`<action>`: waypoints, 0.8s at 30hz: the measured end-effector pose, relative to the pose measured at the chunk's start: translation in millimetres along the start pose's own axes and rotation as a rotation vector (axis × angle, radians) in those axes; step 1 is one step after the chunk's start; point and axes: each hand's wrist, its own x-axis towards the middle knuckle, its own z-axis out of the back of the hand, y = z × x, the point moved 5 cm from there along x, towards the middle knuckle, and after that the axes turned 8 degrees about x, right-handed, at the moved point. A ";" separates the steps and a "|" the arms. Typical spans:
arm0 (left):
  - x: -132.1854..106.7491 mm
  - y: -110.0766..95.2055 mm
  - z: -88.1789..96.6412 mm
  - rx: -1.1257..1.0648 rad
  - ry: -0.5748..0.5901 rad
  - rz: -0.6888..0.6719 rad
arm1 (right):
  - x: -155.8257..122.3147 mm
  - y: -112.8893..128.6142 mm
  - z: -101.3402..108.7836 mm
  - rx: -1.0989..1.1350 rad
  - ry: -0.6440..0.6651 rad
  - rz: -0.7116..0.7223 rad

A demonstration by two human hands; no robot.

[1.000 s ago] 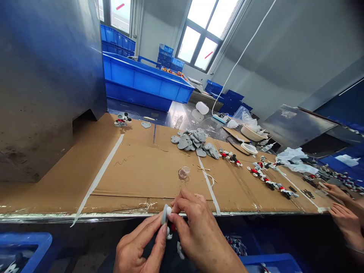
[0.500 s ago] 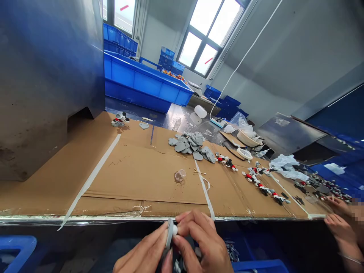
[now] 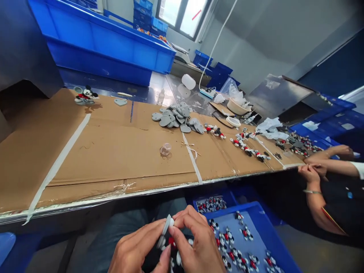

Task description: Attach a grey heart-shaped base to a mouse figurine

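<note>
Low in the head view, over my lap, my left hand (image 3: 133,248) and my right hand (image 3: 195,242) meet on one small figure. The left fingers pinch a grey heart-shaped base (image 3: 167,224) by its edge. The right fingers press the black, red and white mouse figure (image 3: 170,242) against that base. Most of the figure is hidden behind my fingers.
A cardboard-covered table (image 3: 113,151) carries a pile of grey bases (image 3: 176,115), rows of figures (image 3: 247,148), a small clear cap (image 3: 165,148) and one finished figure (image 3: 85,94). A blue tray (image 3: 256,223) of figures sits at my right knee. Another person's hands (image 3: 313,167) work at right.
The view has tilted down and right, so my lap and the blue tray of figures now show. My hands keep the same grip on the base and figure.
</note>
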 end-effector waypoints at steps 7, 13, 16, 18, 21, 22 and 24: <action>-14.2 6.8 -10.4 0.066 0.195 0.039 | -2.9 -2.3 -0.6 0.016 0.100 -0.262; -20.3 4.1 -15.7 0.163 0.295 -0.037 | -7.7 -1.1 0.5 0.081 0.037 -0.210; -18.7 3.7 -16.6 0.202 0.298 -0.049 | -10.3 0.5 1.7 0.078 -0.034 -0.107; -17.0 2.1 -16.6 0.224 0.278 -0.079 | -12.0 3.2 3.9 0.076 -0.119 -0.009; -15.8 1.0 -16.9 0.244 0.268 -0.085 | -14.3 7.2 5.8 0.065 -0.218 0.088; -15.6 1.2 -17.0 0.247 0.267 -0.074 | -14.5 8.3 5.5 0.061 -0.230 0.099; -15.4 1.5 -16.8 0.257 0.260 -0.060 | -14.2 10.4 4.7 0.063 -0.240 0.110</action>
